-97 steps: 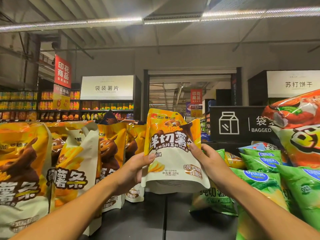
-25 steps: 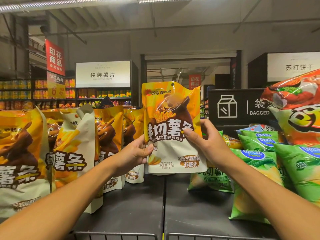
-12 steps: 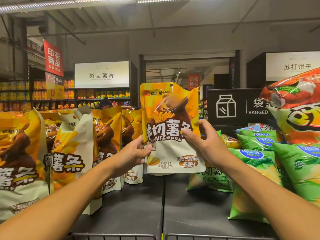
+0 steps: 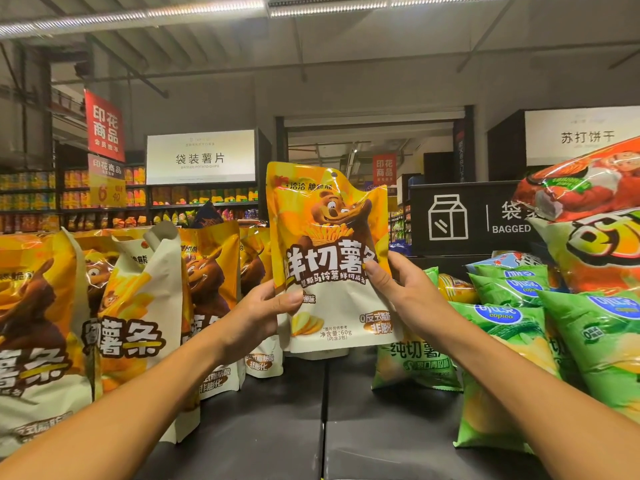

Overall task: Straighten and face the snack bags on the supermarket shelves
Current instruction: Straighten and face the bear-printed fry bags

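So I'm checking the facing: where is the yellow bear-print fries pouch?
Centre of the head view, yellow bear-print fries pouch upright between left hand and right hand.

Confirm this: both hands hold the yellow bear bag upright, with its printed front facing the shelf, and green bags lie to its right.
One error: in the head view the yellow bear bag, held by the left hand and right hand, has its printed front facing the camera. The green bags do lie right.

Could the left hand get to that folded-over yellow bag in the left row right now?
Probably not yet: the left hand is gripping the held yellow bag together with the right hand. Once freed, nothing seems to block the folded-over bag beside the forearm.
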`<state>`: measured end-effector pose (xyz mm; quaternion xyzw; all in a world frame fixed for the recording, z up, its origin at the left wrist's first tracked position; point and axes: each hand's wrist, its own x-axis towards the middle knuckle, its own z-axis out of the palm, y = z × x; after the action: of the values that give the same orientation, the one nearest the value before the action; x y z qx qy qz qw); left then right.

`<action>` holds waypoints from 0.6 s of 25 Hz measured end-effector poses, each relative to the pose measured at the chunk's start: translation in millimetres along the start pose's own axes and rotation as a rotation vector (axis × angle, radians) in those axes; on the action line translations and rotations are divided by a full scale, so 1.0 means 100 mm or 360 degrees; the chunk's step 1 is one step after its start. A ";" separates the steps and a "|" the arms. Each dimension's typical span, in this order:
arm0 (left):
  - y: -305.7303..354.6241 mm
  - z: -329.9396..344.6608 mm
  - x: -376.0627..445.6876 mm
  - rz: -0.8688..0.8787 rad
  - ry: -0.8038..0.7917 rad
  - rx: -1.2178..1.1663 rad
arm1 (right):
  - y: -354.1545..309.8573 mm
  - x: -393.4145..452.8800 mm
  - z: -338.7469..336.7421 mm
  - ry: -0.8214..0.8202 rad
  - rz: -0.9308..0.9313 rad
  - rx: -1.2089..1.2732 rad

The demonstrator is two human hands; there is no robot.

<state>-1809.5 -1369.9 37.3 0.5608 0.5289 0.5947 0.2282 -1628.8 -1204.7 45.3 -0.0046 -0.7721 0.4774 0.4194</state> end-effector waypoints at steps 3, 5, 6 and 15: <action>-0.01 0.00 0.01 0.0005 0.0017 0.0028 | 0.02 0.01 -0.01 0.0010 -0.0020 -0.0001; -0.01 -0.02 0.02 0.0042 0.0068 0.0053 | 0.03 0.03 0.00 -0.0011 -0.0018 -0.0018; 0.00 -0.03 0.01 0.0066 0.0085 0.0063 | 0.04 0.03 0.00 -0.0023 -0.0008 -0.0037; 0.00 -0.09 0.06 0.0313 0.0475 -0.0026 | 0.02 0.04 -0.04 0.0266 -0.0209 -0.0102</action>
<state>-1819.1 -1368.7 41.8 0.5137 0.4947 0.6949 0.0924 -1629.7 -1199.5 47.5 -0.0073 -0.7480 0.4220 0.5122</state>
